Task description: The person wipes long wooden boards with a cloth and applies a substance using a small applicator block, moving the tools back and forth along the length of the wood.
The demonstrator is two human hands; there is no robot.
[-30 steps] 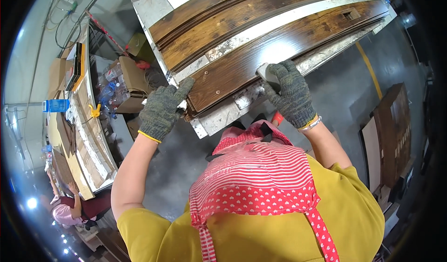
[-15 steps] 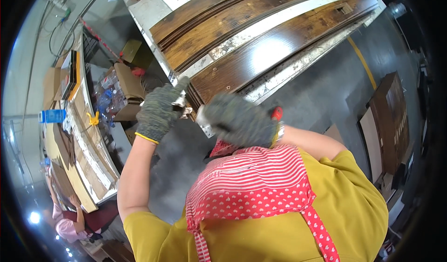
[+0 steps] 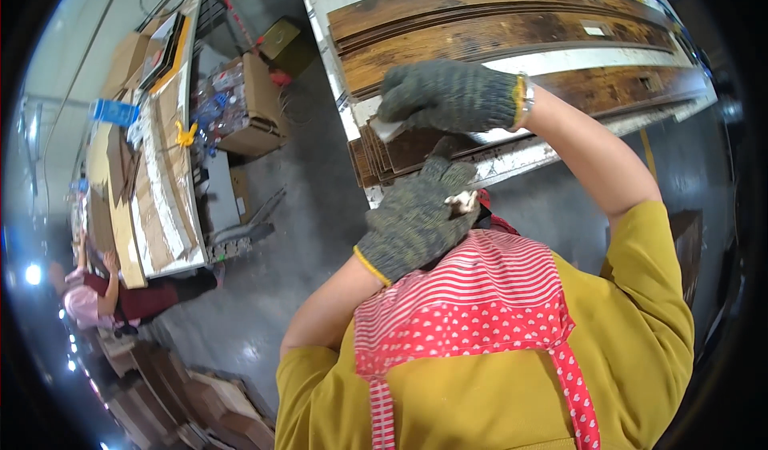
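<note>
Both my hands wear dark grey-green knit gloves with yellow cuffs. My right hand (image 3: 452, 98) is closed on a small whitish pad (image 3: 387, 129), which it holds at the left end of the nearest stack of brown wood-grain boards (image 3: 552, 92). My left hand (image 3: 420, 222) is at that stack's front left corner, its fingertips by the board edge. A crumpled white cloth or paper (image 3: 462, 202) is gripped in it and pokes out between thumb and fingers. Beyond my right hand lie more stacked wood-grain boards (image 3: 488, 38) on the white table (image 3: 328, 58).
At the left stands a workbench (image 3: 168, 210) with cardboard strips, a blue container (image 3: 117, 112) and a yellow clamp-like thing (image 3: 186, 135). A cardboard box (image 3: 254, 106) of clear plastic bottles is beside it. A co-worker (image 3: 100, 294) stands at the bench's near end.
My right hand has moved up and over the board end with the pad. The left hand has moved right and nearer my body. My view has turned, shifting the table to the right.
</note>
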